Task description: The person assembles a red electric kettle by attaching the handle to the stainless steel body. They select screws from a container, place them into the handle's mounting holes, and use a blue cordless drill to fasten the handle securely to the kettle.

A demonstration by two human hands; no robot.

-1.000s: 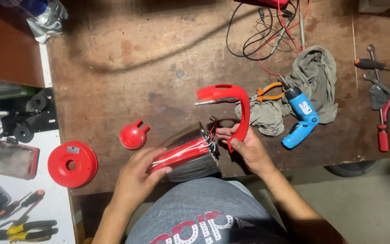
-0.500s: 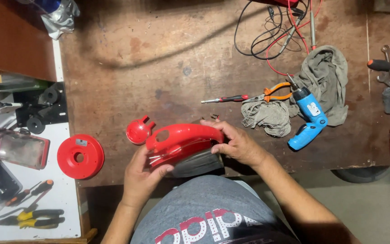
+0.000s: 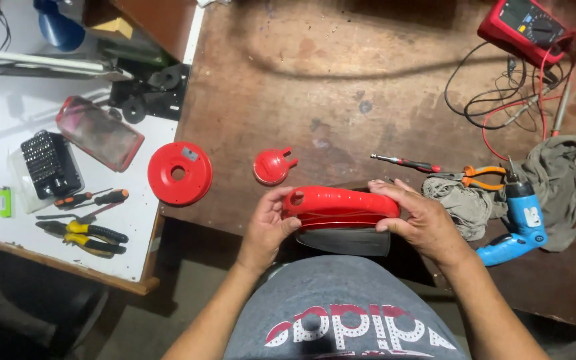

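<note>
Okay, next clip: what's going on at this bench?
A person seated at a worn wooden workbench grips a red plastic housing with both hands, left hand at one end, right hand at the other. A red disc and a small red cap lie nearby, with a blue cordless screwdriver on a rag.

Red plastic housing (image 3: pixel 338 207), glossy, rounded-oblong, lying level and lengthwise left to right. Small round hole near left end. Clear, greyish lower section beneath the red shell, flaring downward. Held off the surface at the near edge of the brown bench (image 3: pixel 368 87), clasped at left end by left hand (image 3: pixel 266 230) and at right end by right hand (image 3: pixel 420 223).
</note>
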